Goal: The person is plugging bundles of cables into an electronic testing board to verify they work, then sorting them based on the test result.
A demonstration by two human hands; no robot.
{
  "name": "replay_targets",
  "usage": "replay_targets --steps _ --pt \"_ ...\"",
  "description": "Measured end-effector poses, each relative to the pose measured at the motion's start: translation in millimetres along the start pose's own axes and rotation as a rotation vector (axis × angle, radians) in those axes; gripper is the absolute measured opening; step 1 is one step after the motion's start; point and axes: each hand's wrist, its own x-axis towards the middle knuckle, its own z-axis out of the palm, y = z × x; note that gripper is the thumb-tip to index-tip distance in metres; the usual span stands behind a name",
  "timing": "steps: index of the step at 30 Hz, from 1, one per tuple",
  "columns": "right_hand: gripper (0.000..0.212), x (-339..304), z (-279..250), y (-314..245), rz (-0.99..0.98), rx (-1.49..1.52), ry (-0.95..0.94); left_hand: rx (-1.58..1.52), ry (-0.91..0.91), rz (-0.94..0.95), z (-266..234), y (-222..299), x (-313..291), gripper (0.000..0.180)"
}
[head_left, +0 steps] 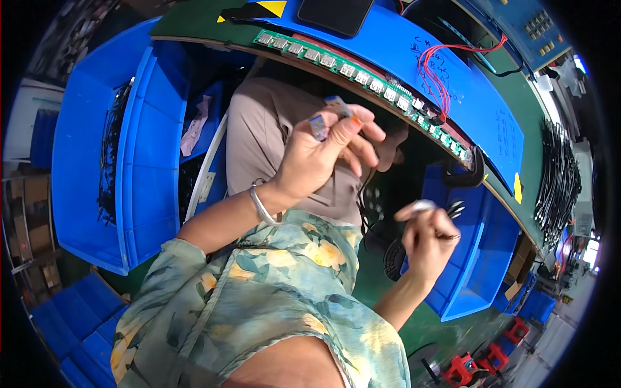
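Above my lap, my left hand (326,145) is bent with its fingers partly curled. Two small metal plugs with blue ends are held in it: one plug (317,127) by the base of the fingers, another plug (336,104) farther up by the index finger. A small orange spot shows at the thumb tip. My right hand (428,240) is closed and a little blurred, to the right of my lap. Dark slim pieces with pale tips (457,208) stick out beside its fingers; what they are I cannot make out. Both hands are apart from the table.
A long green circuit board (343,66) with a row of metal sockets lies along the table edge, red wires (446,77) beside it. A blue mat (479,110) bears a dark phone-like slab (335,14). Black cables (557,181) lie at right. Blue bins (152,149) (482,258) flank me.
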Motion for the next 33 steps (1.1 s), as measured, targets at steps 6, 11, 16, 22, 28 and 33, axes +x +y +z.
replay_targets --steps 6,11,16,22,28,33 --pt "0.023 -15 14 41 0.094 0.211 0.185 -0.200 -0.164 -0.272 18 17 -17 0.029" --pt "0.028 -10 -3 35 -0.134 0.329 0.492 0.017 -0.107 -0.363 -7 1 -30 0.021" --pt "0.025 2 -10 33 -0.240 0.278 0.502 0.116 -0.045 -0.451 -40 5 -40 0.022" --pt "0.022 15 0 27 -0.241 0.340 0.380 0.218 -0.072 -0.442 -29 8 -32 0.025" --pt "0.022 32 15 26 -0.248 0.306 0.255 0.230 -0.129 -0.375 1 13 -6 0.027" --pt "0.026 42 26 26 -0.153 0.312 0.173 0.176 -0.138 -0.357 11 9 6 0.023"
